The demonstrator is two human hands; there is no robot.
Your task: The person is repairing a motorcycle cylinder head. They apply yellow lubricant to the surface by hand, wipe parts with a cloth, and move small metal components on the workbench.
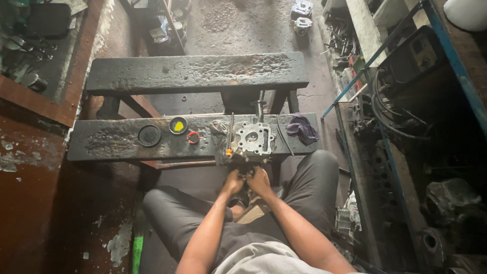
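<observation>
Both hands meet just below the near edge of the dark tabletop (116,144). The left hand (233,183) and right hand (259,181) touch, fingers curled together on something small between them; what each grip pinches cannot be told. Just above the grips sits a metal engine part (253,139). Right of it lies a purple rag (303,128); left, a yellow-filled lid (178,125).
</observation>
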